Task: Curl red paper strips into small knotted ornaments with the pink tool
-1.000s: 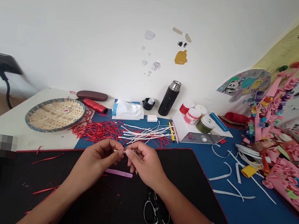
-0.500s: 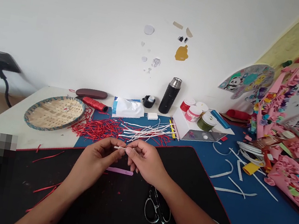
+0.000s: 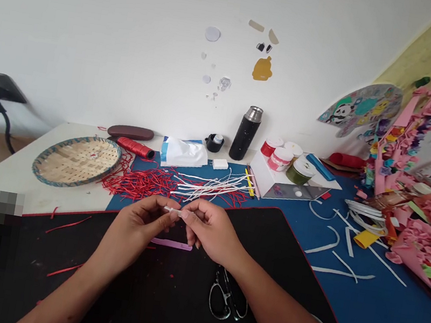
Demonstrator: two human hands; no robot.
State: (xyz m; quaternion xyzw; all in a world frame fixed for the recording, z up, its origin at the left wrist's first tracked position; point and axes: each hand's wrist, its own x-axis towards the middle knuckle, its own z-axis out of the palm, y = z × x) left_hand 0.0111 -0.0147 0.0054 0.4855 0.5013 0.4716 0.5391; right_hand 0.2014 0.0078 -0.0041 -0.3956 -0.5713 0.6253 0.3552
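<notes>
Between my two hands is a small white strip, pinched from both ends above the black mat. My left hand grips it with thumb and forefinger. My right hand pinches its other end, close beside the left fingertips. The far ends of the strip are hidden by my fingers. Just below the hands a purple flat tool lies on the black mat. Scissors with dark handles rest by my right forearm, their blades partly covered.
Behind the hands lie red cords and white strips. A woven basket sits at the left, a black thermos stands by the wall, and jars stand on a white box. Pink paper flowers crowd the right side.
My left fingers have drawn slightly away from the right ones, and more of the white strip shows between them. The whole view has shifted a little.
</notes>
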